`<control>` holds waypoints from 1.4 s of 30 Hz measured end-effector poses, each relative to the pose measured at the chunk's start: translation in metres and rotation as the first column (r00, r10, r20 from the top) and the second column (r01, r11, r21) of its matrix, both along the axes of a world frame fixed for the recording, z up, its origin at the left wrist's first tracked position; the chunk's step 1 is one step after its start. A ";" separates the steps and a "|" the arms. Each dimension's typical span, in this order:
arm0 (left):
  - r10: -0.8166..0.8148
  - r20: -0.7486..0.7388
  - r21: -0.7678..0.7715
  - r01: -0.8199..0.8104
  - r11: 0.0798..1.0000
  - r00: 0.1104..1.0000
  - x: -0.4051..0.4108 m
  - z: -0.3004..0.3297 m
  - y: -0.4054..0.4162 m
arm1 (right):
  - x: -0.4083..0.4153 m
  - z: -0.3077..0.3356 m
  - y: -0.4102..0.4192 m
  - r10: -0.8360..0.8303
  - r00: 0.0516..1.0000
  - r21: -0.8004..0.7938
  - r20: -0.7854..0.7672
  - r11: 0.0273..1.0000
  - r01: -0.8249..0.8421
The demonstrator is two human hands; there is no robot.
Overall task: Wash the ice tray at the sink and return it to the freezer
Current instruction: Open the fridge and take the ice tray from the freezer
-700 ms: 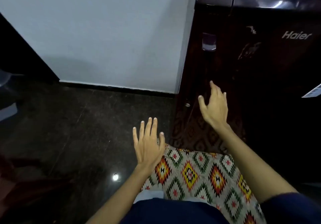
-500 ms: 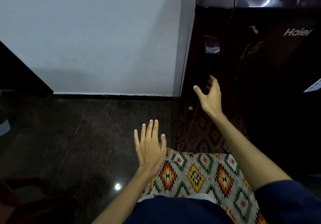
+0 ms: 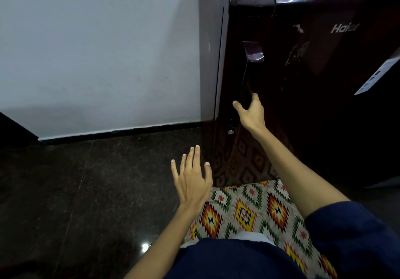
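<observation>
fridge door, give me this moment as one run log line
stage: reaching to open | fridge door: closed | right hand: at door handle | left hand: open, empty | ice tray: not in view

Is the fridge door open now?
No, the fridge door is closed, with the right hand at its handle.

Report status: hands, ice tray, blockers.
Right hand at the fridge door handle, fingers curling behind it. Left hand open, empty. Ice tray not in view. Fridge door shut.
</observation>
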State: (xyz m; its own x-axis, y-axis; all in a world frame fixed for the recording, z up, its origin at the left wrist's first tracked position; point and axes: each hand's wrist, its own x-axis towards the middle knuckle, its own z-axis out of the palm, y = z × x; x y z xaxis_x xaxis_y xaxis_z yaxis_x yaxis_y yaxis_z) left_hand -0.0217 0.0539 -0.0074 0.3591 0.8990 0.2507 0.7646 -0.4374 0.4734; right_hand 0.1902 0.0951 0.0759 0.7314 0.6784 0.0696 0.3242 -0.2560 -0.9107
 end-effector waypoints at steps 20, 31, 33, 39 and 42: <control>-0.152 0.137 -0.082 0.164 0.983 0.979 0.041 0.027 -0.013 | -0.014 -0.006 -0.100 -0.006 0.999 -0.015 0.039 1.000 0.007; -0.311 0.249 -0.159 0.356 0.921 0.917 0.090 0.035 -0.104 | -0.006 -0.007 -0.242 -0.065 0.996 0.065 0.053 0.996 0.062; -0.286 0.281 -0.179 0.343 0.922 0.916 0.099 0.037 -0.126 | 0.000 -0.006 -0.266 -0.061 0.998 0.079 0.025 0.995 0.059; -0.207 0.323 -0.198 0.280 0.939 0.923 0.123 0.033 -0.208 | 0.018 -0.010 -0.342 -0.153 0.988 0.089 -0.027 0.984 0.155; -0.183 0.333 -0.199 0.259 0.945 0.925 0.137 0.035 -0.245 | 0.023 -0.016 -0.380 -0.210 0.978 0.127 -0.019 0.969 0.210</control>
